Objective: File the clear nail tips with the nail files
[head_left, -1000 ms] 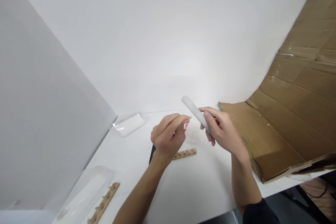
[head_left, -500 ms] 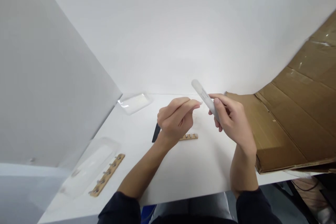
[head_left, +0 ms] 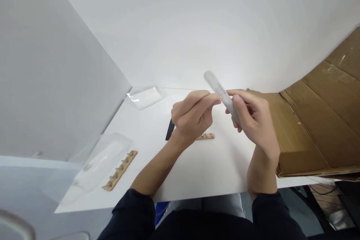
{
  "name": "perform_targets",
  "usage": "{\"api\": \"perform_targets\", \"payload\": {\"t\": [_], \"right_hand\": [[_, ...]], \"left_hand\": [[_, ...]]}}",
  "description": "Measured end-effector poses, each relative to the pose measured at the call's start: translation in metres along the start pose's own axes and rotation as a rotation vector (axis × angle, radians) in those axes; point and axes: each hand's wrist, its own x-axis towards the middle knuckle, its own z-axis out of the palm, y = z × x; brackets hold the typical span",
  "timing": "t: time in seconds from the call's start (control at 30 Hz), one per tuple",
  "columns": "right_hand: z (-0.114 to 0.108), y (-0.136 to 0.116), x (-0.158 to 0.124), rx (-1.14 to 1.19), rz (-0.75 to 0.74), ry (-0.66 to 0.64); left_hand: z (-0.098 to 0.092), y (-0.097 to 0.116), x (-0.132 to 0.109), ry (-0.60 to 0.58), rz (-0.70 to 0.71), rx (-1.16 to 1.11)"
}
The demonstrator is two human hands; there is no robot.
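Observation:
My right hand (head_left: 254, 116) grips a long white bar with a rounded end (head_left: 222, 92) between thumb and fingers. The bar slants up to the left above the table and has small slot-like marks on its face. My left hand (head_left: 194, 114) is closed in a pinch, its fingertips at the bar's edge. A tiny whitish piece seems to be at those fingertips, too small to name. Below and partly behind my left hand lie a wooden hook rail (head_left: 208, 136) and a black flat object (head_left: 170, 130), both partly hidden.
Another wooden rail with metal hooks (head_left: 120, 170) lies on the white table (head_left: 202, 176) at the left, beside a clear plastic package (head_left: 108, 157). A second clear package (head_left: 146, 97) rests near the back wall. Folded cardboard (head_left: 300, 135) covers the right side.
My left fingertips have moved right, from a small gap to right up against the bar. The whole view has shifted slightly. My right hand keeps its hold on the bar.

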Motion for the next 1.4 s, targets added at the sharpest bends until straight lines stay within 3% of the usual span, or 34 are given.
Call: {"api": "perform_targets", "payload": {"t": [0.17, 0.37, 0.5, 0.63, 0.83, 0.93, 1.07, 1.17, 1.27, 1.4], "right_hand": [[0.0, 0.003, 0.002, 0.004, -0.021, 0.207], [-0.001, -0.005, -0.005, 0.004, -0.025, 0.051], [-0.001, -0.009, -0.009, 0.057, -0.056, 0.062], [0.001, -0.003, -0.004, -0.117, -0.041, 0.096], [0.001, -0.001, -0.003, -0.16, -0.032, 0.088], [-0.001, 0.003, -0.001, -0.33, 0.023, 0.085], [-0.007, 0.008, 0.001, -0.339, 0.02, 0.139], [-0.013, 0.011, -0.001, -0.375, 0.035, 0.17], [-0.016, 0.023, -0.008, -0.46, 0.095, 0.124], [-0.013, 0.062, -0.031, -0.548, 0.255, 0.029]], "left_hand": [[-0.002, -0.001, 0.0, -0.014, -0.019, -0.02], [0.0, -0.006, -0.002, -0.008, -0.009, 0.035], [0.0, -0.006, -0.002, -0.003, -0.003, 0.047], [0.0, -0.004, 0.0, 0.013, -0.003, 0.071], [-0.002, -0.003, 0.0, 0.008, -0.01, 0.027], [-0.005, 0.0, 0.004, -0.046, -0.194, -0.078], [-0.009, -0.001, 0.013, -0.271, -0.638, -0.397], [-0.01, -0.006, 0.011, -0.37, -0.925, -0.611], [-0.015, -0.011, -0.006, -0.504, -1.175, -0.684], [-0.032, -0.018, -0.052, -0.638, -1.415, -0.683]]}}
